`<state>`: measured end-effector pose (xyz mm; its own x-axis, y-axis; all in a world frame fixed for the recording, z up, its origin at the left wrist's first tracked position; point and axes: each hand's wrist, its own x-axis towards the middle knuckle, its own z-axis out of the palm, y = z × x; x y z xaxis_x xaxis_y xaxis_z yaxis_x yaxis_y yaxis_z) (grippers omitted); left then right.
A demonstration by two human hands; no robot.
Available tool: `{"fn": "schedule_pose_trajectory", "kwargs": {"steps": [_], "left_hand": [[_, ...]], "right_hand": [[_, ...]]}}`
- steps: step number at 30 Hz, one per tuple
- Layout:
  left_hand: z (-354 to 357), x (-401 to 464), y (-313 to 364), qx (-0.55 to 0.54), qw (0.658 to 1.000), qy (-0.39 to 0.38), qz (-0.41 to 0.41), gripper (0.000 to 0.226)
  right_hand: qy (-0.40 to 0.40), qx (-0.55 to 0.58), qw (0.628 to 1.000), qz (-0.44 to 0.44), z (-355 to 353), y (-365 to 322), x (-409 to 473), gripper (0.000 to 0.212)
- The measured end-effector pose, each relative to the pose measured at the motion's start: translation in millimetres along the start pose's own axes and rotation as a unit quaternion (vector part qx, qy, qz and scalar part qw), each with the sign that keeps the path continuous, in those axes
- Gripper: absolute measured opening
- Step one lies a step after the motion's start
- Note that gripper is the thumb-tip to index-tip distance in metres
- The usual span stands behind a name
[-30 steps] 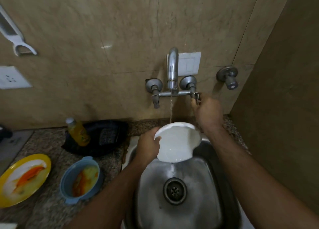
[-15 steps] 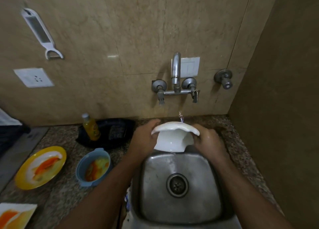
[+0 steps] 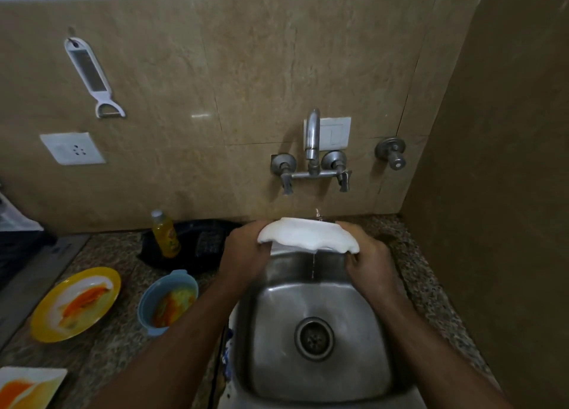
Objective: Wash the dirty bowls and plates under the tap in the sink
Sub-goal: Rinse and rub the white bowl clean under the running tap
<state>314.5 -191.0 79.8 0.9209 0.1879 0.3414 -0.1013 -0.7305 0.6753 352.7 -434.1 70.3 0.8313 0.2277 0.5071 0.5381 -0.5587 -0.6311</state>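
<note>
White bowl (image 3: 304, 234) is at the back of the sink (image 3: 320, 374), under the tap (image 3: 312, 137). Left hand (image 3: 246, 251) and right hand (image 3: 368, 259) clamp opposite rim edges, fingers curled tight. Bowl tipped nearly upside down, probably to drain: thin trickle falls from it. Yellow plate (image 3: 49, 319), blue bowl (image 3: 147, 300) and white plate (image 3: 52, 378) wait dirty on the counter (image 3: 104, 347).

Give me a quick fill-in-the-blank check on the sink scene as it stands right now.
1. The white bowl is gripped by ____ hands.
2. A thin trickle of water falls from the bowl into the ____.
3. The blue bowl waits on the counter to the ____ of the sink.
4. The plate beside the blue bowl has a ____ rim.

Missing words: both; sink; left; yellow
</note>
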Motion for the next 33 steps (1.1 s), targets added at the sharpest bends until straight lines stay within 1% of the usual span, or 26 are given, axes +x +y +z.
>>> {"fn": "schedule_pose_trajectory", "kwargs": {"steps": [2,3,6,12,15,17,20,23,26,30,31,33], "left_hand": [[9,-5,-13,0.016,0.997,-0.032,-0.065,0.023],[14,-8,-18,0.013,0.997,-0.034,-0.068,0.020],[17,-10,-18,0.015,0.998,-0.030,-0.059,0.014],[18,-4,-16,0.002,0.997,-0.030,-0.069,0.012],[20,-7,-16,0.017,0.997,-0.036,-0.073,0.012],[20,-7,-16,0.015,0.996,-0.036,-0.081,0.012],[20,-9,-14,0.016,0.997,-0.038,-0.069,0.010],[14,-9,-6,0.010,0.999,-0.024,-0.044,0.014],[6,-7,3,0.007,0.999,-0.007,-0.037,0.015],[-2,-4,11,0.001,0.999,0.008,-0.031,0.018],[-4,-4,14,0.001,1.000,0.015,-0.024,0.018],[-7,-7,18,-0.007,0.999,0.035,0.000,0.021]], "right_hand": [[-0.030,-0.049,0.998,0.003,8,4,-2,0.037],[-0.034,-0.058,0.998,0.002,10,7,-4,0.035],[-0.024,-0.047,0.999,0.007,10,11,-3,0.040],[-0.027,-0.048,0.998,0.037,7,7,-1,0.034],[-0.054,-0.045,0.996,0.053,4,7,-5,0.032],[-0.073,-0.056,0.994,0.061,2,6,-7,0.034],[-0.073,-0.052,0.995,0.052,1,8,-11,0.038],[-0.050,-0.037,0.998,0.030,0,9,-11,0.039],[-0.014,-0.044,0.999,0.021,-2,4,-6,0.040],[0.010,-0.045,0.999,0.013,-6,-4,0,0.038],[0.014,-0.040,0.999,0.008,-7,-6,0,0.039],[0.025,-0.037,0.999,-0.002,-9,-11,-1,0.049]]}}
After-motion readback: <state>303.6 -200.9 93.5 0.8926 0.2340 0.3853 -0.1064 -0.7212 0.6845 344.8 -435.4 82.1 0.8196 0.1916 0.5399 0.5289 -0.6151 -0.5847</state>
